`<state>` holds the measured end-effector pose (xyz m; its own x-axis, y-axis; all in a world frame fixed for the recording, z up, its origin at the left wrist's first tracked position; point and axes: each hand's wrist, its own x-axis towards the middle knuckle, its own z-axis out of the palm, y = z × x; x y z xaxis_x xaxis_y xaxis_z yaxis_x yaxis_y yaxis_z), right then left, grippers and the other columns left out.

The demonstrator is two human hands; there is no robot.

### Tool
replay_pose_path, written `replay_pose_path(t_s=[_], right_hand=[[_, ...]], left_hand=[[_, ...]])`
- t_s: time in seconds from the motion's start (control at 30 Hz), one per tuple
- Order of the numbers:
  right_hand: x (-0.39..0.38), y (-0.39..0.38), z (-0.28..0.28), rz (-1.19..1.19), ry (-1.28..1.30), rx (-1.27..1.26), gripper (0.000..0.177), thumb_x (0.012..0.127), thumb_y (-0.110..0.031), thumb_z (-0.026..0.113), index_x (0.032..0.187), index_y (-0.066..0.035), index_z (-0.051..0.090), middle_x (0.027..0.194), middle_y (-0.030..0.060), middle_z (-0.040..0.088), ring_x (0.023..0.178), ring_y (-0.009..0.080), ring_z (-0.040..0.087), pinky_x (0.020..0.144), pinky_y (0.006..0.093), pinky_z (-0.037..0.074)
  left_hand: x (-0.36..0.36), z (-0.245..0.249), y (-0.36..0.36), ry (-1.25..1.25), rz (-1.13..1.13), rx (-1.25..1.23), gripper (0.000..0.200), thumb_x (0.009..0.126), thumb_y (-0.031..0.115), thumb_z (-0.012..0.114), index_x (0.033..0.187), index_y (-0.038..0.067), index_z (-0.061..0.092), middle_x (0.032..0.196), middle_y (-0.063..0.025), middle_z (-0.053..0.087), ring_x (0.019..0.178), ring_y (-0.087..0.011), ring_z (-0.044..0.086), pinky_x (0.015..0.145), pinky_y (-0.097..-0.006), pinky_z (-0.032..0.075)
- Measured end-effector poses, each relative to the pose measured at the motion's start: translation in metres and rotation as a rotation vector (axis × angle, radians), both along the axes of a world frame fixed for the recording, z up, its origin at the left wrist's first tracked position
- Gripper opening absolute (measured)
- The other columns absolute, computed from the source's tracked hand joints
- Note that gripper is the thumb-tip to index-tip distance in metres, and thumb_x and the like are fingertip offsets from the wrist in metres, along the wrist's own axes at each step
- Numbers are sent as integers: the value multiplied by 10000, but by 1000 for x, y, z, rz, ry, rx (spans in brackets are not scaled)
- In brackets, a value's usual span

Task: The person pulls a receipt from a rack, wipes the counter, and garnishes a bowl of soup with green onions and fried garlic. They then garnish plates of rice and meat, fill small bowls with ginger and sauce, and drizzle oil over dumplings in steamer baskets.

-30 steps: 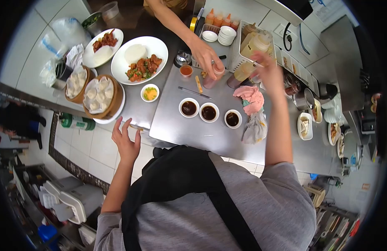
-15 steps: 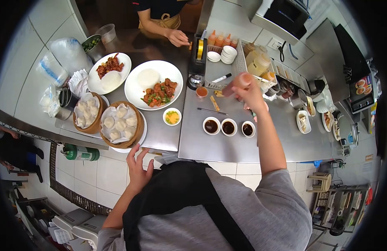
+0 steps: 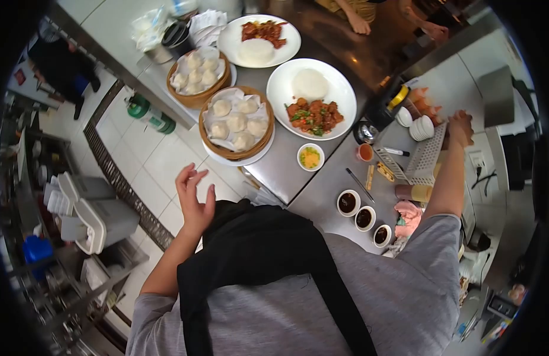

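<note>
My left hand (image 3: 194,199) hangs in the air in front of the counter, fingers apart and nothing in it. Nearest to it is a bamboo steamer (image 3: 237,155) of dumplings on white paper. My right hand (image 3: 460,127) reaches to the back right, beside a white perforated basket (image 3: 427,155). Its fingers are curled, and whatever they grip is hidden. Orange-capped squeeze bottles (image 3: 425,102) stand close to its left. Below my right forearm is a reddish-brown sauce bottle (image 3: 403,191). Three white cups of dark sauce (image 3: 364,218) line the counter near a pink cloth (image 3: 408,218).
Plates of rice with glazed meat (image 3: 313,124) and darker meat (image 3: 258,56) sit further back. A second steamer (image 3: 197,95), a yellow-topped cup (image 3: 310,157) and a tape dispenser (image 3: 388,107) are around them. Another person's hand (image 3: 360,25) shows across the counter.
My right hand has moved from above the sauce cups to the back right, and the reddish bottle is no longer visible in it. The view has turned; my left hand is farther from the steamer.
</note>
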<state>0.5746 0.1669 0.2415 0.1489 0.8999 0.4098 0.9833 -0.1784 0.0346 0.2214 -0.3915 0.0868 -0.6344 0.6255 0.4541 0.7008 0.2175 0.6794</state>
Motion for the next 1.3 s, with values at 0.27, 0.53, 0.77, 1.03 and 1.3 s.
replay_pose_path(t_s=[0.27,0.53,0.77,1.03,1.3], right_hand=[[123,128,-30,500,-186,-532,397,827,-419,544,1017,-122,727,1052,158,697,929,289,676,804,413,516],[121,61,-5,377,255,-618,622,874,-522,620,1174,22,650,1131,137,681,1011,221,631,919,370,462],[137,-193,46,422,681,77,328,940,-219,600,1161,19,645,979,80,709,911,149,652,805,290,500],[100,-205,-120,33,471,-10,627,775,-557,724,1022,8,612,777,209,680,719,373,680,643,433,519],[-23,-222,-58,636,836,336,554,852,-257,727,1279,-13,472,1038,162,663,899,282,652,815,375,509]], left_hand=[[-14,-18,-3,-301,226,-51,379,883,31,629,1245,116,554,1348,-110,437,1036,-206,546,832,-321,462],[-49,-26,38,-716,100,-84,435,990,218,530,1397,112,419,1416,-87,437,1116,-195,532,946,-352,419],[-74,-31,65,-1063,164,-112,637,966,514,479,1469,154,331,1479,-37,387,1313,-232,400,1068,-463,302],[-89,-41,72,-1255,142,-121,780,926,668,429,1499,153,308,1462,-113,386,1288,-297,414,1056,-462,333],[-108,-38,68,-1136,48,-118,672,984,579,367,1451,96,344,1408,-129,424,1247,-286,453,991,-448,396]])
